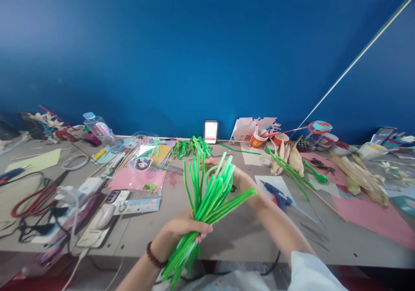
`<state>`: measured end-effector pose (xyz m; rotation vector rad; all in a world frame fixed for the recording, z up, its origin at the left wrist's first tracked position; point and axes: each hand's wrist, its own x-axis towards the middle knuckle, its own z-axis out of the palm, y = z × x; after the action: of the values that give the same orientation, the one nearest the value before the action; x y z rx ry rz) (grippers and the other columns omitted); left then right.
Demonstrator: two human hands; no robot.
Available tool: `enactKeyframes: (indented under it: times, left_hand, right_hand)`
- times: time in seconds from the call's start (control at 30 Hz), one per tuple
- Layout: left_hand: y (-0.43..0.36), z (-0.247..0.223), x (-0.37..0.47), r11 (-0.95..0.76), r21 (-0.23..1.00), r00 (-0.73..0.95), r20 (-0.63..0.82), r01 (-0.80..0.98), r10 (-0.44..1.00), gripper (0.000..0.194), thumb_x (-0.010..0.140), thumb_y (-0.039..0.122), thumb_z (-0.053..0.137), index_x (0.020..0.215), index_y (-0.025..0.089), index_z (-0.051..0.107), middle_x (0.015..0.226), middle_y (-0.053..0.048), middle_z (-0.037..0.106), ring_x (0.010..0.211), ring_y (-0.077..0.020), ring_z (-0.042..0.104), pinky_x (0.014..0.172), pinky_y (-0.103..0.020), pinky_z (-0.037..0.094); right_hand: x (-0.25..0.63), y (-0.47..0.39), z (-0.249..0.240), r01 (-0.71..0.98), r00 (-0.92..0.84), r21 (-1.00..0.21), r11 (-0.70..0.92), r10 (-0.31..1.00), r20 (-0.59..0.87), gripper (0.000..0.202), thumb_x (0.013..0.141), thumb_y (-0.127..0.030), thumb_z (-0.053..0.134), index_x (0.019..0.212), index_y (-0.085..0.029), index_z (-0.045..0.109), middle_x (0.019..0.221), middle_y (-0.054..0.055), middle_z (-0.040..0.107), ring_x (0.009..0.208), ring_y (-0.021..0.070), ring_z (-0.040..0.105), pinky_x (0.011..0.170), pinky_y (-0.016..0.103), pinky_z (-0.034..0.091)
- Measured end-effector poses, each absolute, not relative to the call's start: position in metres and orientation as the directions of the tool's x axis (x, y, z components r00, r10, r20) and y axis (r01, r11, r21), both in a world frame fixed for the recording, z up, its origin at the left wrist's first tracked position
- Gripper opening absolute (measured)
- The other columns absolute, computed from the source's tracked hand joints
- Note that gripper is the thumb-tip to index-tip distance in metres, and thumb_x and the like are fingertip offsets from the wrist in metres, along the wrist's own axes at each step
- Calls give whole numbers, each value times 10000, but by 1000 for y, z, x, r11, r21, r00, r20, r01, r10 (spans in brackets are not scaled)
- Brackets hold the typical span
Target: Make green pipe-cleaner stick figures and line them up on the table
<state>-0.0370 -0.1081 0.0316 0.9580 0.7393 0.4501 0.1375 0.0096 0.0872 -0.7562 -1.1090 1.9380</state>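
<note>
My left hand (191,227) is closed round the middle of a bundle of green fuzzy stems (210,191), held above the front of the table. The stems fan out upward and to the right, and their lower ends hang below my fist. My right hand (223,167) reaches behind the top of the bundle. Its fingers are mostly hidden by the stems, so what they hold cannot be made out. Beyond the bundle, small green twisted pieces (188,147) lie by the wall, beside an upright phone (211,132) with a lit screen.
A blue glue gun (279,196) lies on white paper at the right, near dried husks (295,159) and paper cups (258,139). Red-handled scissors (35,200), a power strip (92,187), cables and a bottle (102,129) occupy the left. A blue partition (207,57) stands behind.
</note>
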Motion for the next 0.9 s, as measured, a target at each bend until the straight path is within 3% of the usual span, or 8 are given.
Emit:
enactKeyframes:
  times: [0.13, 0.4, 0.47, 0.57, 0.63, 0.7, 0.8, 0.9]
  left_hand:
    - [-113, 28, -37, 521, 853, 714, -353, -18, 604, 276, 587, 353, 769, 610, 134, 603, 435, 36, 508, 350, -66, 411, 385, -222, 302]
    - [-115, 27, -41, 583, 799, 735, -309, -143, 603, 308, 589, 279, 760, 830, 113, 661, 449, 45, 501, 340, -64, 399, 379, -214, 292]
    - [-116, 27, -42, 597, 785, 751, -292, -166, 592, 327, 579, 266, 763, 845, 107, 658, 433, 48, 491, 335, -67, 393, 379, -215, 289]
    - [-118, 24, -44, 575, 785, 700, -277, -230, 659, 294, 607, 265, 753, 828, 97, 656, 402, 48, 473, 340, -67, 390, 400, -215, 300]
    - [-116, 23, -47, 532, 791, 573, -294, -303, 765, 245, 657, 270, 731, 815, 102, 649, 411, 47, 471, 368, -63, 404, 428, -208, 328]
    - [-112, 24, -50, 477, 793, 397, -327, -379, 858, 234, 681, 274, 729, 825, 119, 628, 474, 42, 500, 423, -67, 450, 469, -202, 375]
    - [-99, 32, -54, 392, 783, 202, -336, -482, 920, 312, 629, 251, 779, 851, 149, 584, 641, 18, 569, 556, -96, 546, 557, -223, 456]
    - [-84, 42, -51, 305, 792, 174, -250, -529, 952, 318, 623, 230, 785, 836, 161, 561, 687, 18, 565, 562, -82, 522, 540, -213, 447]
  right_hand:
    - [144, 19, 91, -345, -548, -876, -338, 830, -104, 145, 682, -297, 711, 750, -177, 667, 595, -31, 613, 483, 84, 509, 451, 199, 405]
    - [158, 25, 100, -351, -501, -890, -290, 861, -84, 176, 697, -309, 699, 797, -173, 650, 690, -12, 644, 467, 68, 490, 378, 179, 356]
    - [163, 30, 102, -427, -345, -886, -180, 938, -24, 196, 677, -307, 729, 792, -171, 646, 675, -24, 635, 468, 56, 482, 379, 168, 355]
    - [181, 42, 110, -545, 91, -823, 159, 987, 130, 179, 666, -285, 751, 786, -204, 646, 703, -33, 648, 527, 54, 513, 463, 173, 422]
    - [198, 47, 117, -458, 356, -780, 426, 892, 277, 161, 685, -288, 739, 796, -206, 656, 731, -29, 658, 540, 54, 522, 507, 188, 440]
    - [211, 44, 124, -267, 478, -782, 563, 782, 400, 189, 712, -342, 712, 809, -186, 670, 696, -15, 658, 492, 59, 504, 466, 201, 416]
    - [214, 26, 132, -73, 312, -880, 470, 849, 427, 279, 753, -417, 658, 842, -154, 686, 625, 1, 652, 430, 68, 503, 383, 191, 363]
    - [194, 2, 131, -52, -61, -980, 190, 979, 193, 342, 734, -456, 661, 849, -134, 677, 595, 9, 653, 364, 70, 504, 321, 177, 336]
